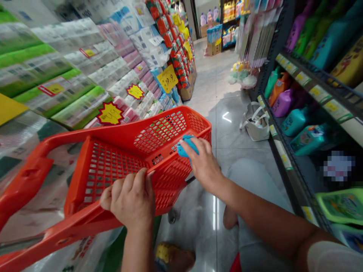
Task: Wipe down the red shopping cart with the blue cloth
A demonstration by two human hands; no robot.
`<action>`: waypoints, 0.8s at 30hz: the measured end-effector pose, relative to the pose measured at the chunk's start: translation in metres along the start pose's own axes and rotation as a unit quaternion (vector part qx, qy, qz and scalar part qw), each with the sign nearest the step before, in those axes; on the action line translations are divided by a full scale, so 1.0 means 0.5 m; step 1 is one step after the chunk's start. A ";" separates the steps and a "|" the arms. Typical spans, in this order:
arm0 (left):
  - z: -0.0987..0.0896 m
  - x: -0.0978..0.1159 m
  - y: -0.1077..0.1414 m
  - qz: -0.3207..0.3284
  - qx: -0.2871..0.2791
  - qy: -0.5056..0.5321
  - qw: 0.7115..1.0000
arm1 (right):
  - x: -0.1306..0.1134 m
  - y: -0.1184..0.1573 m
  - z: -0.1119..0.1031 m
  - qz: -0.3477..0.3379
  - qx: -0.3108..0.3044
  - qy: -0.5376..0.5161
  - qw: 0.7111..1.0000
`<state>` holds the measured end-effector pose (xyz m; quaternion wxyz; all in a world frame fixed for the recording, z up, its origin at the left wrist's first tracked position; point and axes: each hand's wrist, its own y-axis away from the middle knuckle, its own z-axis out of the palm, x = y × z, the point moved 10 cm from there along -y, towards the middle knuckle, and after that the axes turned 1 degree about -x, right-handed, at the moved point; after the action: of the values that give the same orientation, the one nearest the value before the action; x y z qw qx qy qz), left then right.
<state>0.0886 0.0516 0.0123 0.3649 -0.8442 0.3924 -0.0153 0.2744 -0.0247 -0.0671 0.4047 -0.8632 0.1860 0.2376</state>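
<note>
A red plastic shopping cart [113, 130] with a latticed basket stands in front of me, its handle toward the lower left. Wrapped over the cart's near side rim, my left hand [132, 198] is closed on it. My right hand [202, 160] presses a crumpled blue cloth [185, 146] against the same rim, farther along toward the front corner. The fingers are bent around the cloth, and part of it is hidden beneath them. No goods show inside the basket.
Stacked tissue packs [93, 64] with price signs line the left. Shelves of bottles [295, 122] run along the right. A white tote bag [256, 122] sits on the tiled floor [221, 132] by the shelf. One cart wheel [171, 216] shows below the basket.
</note>
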 end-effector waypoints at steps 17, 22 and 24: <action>0.008 0.002 0.014 -0.068 -0.041 -0.071 0.994 | 0.115 0.002 0.011 0.137 0.142 -0.075 0.977; 0.015 -0.001 0.010 -0.073 -0.049 -0.068 0.994 | 0.079 0.039 0.062 0.125 0.117 -0.090 0.981; 0.018 -0.003 0.008 -0.076 -0.052 -0.065 0.994 | 0.038 0.055 0.101 0.043 0.056 -0.089 0.994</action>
<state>0.0880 0.0564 0.0037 0.3426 -0.8887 0.3030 0.0321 0.2629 -0.0041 -0.1229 0.4567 -0.8058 0.1998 0.3196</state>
